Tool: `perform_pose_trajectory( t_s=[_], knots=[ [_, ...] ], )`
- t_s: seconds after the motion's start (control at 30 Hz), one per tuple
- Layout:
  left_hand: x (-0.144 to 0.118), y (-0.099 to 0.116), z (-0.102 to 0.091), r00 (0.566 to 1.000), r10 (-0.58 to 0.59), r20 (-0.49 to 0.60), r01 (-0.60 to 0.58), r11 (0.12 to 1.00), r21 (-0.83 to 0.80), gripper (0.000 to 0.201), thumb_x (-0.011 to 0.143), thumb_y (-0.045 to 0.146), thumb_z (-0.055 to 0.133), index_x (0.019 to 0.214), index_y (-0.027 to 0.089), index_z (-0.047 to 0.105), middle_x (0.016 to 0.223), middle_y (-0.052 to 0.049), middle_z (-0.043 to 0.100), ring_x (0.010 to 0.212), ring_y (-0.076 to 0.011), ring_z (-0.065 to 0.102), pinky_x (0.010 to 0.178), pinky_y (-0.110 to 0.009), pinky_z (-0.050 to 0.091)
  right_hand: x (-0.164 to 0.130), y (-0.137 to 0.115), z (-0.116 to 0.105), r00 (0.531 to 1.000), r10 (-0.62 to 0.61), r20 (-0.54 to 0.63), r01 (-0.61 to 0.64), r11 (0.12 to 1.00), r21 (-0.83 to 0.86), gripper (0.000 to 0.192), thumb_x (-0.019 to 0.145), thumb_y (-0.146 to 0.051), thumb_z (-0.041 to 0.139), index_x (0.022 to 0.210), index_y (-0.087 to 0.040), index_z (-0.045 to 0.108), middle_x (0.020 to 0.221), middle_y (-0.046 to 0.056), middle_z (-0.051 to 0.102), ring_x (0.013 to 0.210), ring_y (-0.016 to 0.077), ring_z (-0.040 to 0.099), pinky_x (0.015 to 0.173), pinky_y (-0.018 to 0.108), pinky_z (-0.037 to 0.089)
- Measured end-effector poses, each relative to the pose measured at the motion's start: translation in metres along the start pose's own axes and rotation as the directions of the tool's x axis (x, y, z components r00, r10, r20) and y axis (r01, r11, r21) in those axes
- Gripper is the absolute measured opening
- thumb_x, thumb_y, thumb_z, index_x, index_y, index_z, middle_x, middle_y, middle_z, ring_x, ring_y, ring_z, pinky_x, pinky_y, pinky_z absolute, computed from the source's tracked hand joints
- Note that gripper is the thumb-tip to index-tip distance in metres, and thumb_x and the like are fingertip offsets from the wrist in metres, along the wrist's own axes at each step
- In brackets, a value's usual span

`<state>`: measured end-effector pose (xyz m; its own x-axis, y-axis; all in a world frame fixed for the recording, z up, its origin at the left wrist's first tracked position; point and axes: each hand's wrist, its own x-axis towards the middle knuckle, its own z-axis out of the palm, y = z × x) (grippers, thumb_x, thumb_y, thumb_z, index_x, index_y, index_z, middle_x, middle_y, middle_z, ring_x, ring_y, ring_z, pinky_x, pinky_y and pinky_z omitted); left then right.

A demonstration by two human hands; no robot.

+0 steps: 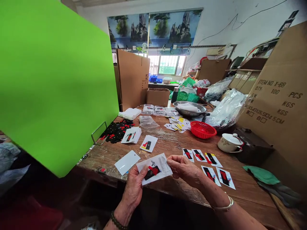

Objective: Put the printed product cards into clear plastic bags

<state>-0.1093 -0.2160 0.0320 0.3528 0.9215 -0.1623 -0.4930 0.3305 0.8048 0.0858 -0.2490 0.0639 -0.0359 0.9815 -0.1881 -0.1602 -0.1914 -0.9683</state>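
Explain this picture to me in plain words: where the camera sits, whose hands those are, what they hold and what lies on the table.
There is one picture, taken by a camera worn on a person's head, looking forward and down. The two bare hands at the bottom are that person's own. The left hand and right hand together hold a white printed card with a black and red piece on it. On the worn wooden table lie more such cards in a row, a blank white card, a red plastic basket, a metal bowl and a lidded white cup. Brown cardboard boxes stand around. The flat green patch covers part of the view.
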Motion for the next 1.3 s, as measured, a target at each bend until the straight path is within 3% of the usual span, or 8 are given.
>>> perform_pose_trajectory(
  t_s=[0.2,0.3,0.4,0.53,0.77,1.03,1.2,1.3],
  knots=[
    [0.008,-0.007,-0.007,1.000,0.006,0.013,-0.008,0.995,0.096,0.043,0.064,0.035,0.083,0.102,0.017,0.072,0.097,-0.009,0.073,0.084,-0.0225,0.068,0.078,-0.034,0.053,-0.003,-0.002,0.001,0.995,0.025,0.095,-0.028,0.999,0.029,0.050,0.064,-0.058,0.081,0.063,-0.017,0.052,0.054,-0.006,0.045,0.046,0.0055,0.030,0.045,0.021,0.021],
    [0.009,0.000,-0.003,0.937,0.329,-0.121,-0.265,0.891,0.367,0.049,0.059,0.029,0.086,0.105,0.022,0.071,0.103,-0.007,0.067,0.088,-0.0202,0.063,0.081,-0.031,0.050,0.000,0.001,0.005,1.000,0.006,0.021,-0.006,1.000,-0.008,0.053,0.062,-0.061,0.080,0.060,-0.018,0.050,0.051,-0.006,0.044,0.044,0.0054,0.030,0.044,0.021,0.022],
    [0.005,0.011,0.008,0.856,0.515,-0.032,-0.391,0.687,0.613,0.023,0.065,0.031,0.081,0.084,0.022,0.073,0.086,-0.005,0.065,0.077,-0.0178,0.058,0.073,-0.026,0.045,0.004,0.006,0.013,0.998,-0.025,-0.055,0.021,0.996,-0.082,0.053,0.063,-0.064,0.077,0.057,-0.018,0.051,0.047,-0.006,0.044,0.043,0.0064,0.034,0.043,0.021,0.024],
    [0.004,0.021,0.025,0.938,0.328,0.110,-0.321,0.707,0.630,0.020,0.067,0.038,0.078,0.069,0.021,0.067,0.062,-0.001,0.061,0.054,-0.0135,0.050,0.055,-0.025,0.037,0.007,0.009,0.026,0.996,-0.065,-0.056,0.059,0.994,-0.095,0.050,0.065,-0.061,0.077,0.056,-0.018,0.055,0.046,-0.005,0.045,0.043,0.0073,0.036,0.043,0.022,0.026],
    [0.016,0.026,0.026,0.978,0.177,0.113,-0.208,0.755,0.622,0.015,0.067,0.030,0.072,0.059,0.021,0.063,0.052,0.000,0.061,0.048,-0.0131,0.052,0.050,-0.024,0.034,0.006,0.009,0.024,0.999,-0.039,-0.029,0.035,0.992,-0.123,0.047,0.064,-0.060,0.079,0.060,-0.017,0.059,0.051,-0.002,0.053,0.043,0.0076,0.038,0.043,0.023,0.027],
    [0.024,0.034,0.032,0.963,0.202,0.178,-0.269,0.715,0.645,0.004,0.067,0.020,0.070,0.070,0.021,0.067,0.053,0.001,0.061,0.048,-0.0133,0.052,0.053,-0.025,0.037,0.013,0.003,0.023,0.941,-0.302,-0.152,0.172,0.816,-0.552,0.032,0.078,-0.043,0.062,0.058,-0.021,0.052,0.054,-0.001,0.050,0.050,0.0123,0.041,0.047,0.025,0.029],
    [0.036,0.051,0.039,0.907,0.293,0.303,-0.422,0.638,0.644,0.028,0.063,0.015,0.073,0.091,0.022,0.071,0.093,-0.006,0.071,0.075,-0.0179,0.063,0.066,-0.026,0.045,0.016,-0.012,0.017,0.916,-0.399,-0.046,0.263,0.682,-0.682,0.032,0.080,-0.039,0.058,0.056,-0.021,0.048,0.053,-0.002,0.048,0.052,0.0126,0.040,0.049,0.025,0.029],
    [0.043,0.059,0.034,0.880,0.093,0.465,-0.389,0.703,0.595,0.032,0.068,0.020,0.072,0.100,0.019,0.068,0.092,-0.008,0.070,0.083,-0.0208,0.065,0.068,-0.027,0.048,0.017,-0.020,0.010,0.951,-0.306,0.037,0.264,0.746,-0.611,0.033,0.084,-0.045,0.056,0.062,-0.021,0.051,0.056,-0.001,0.052,0.050,0.0124,0.044,0.045,0.024,0.032]
  ],
)
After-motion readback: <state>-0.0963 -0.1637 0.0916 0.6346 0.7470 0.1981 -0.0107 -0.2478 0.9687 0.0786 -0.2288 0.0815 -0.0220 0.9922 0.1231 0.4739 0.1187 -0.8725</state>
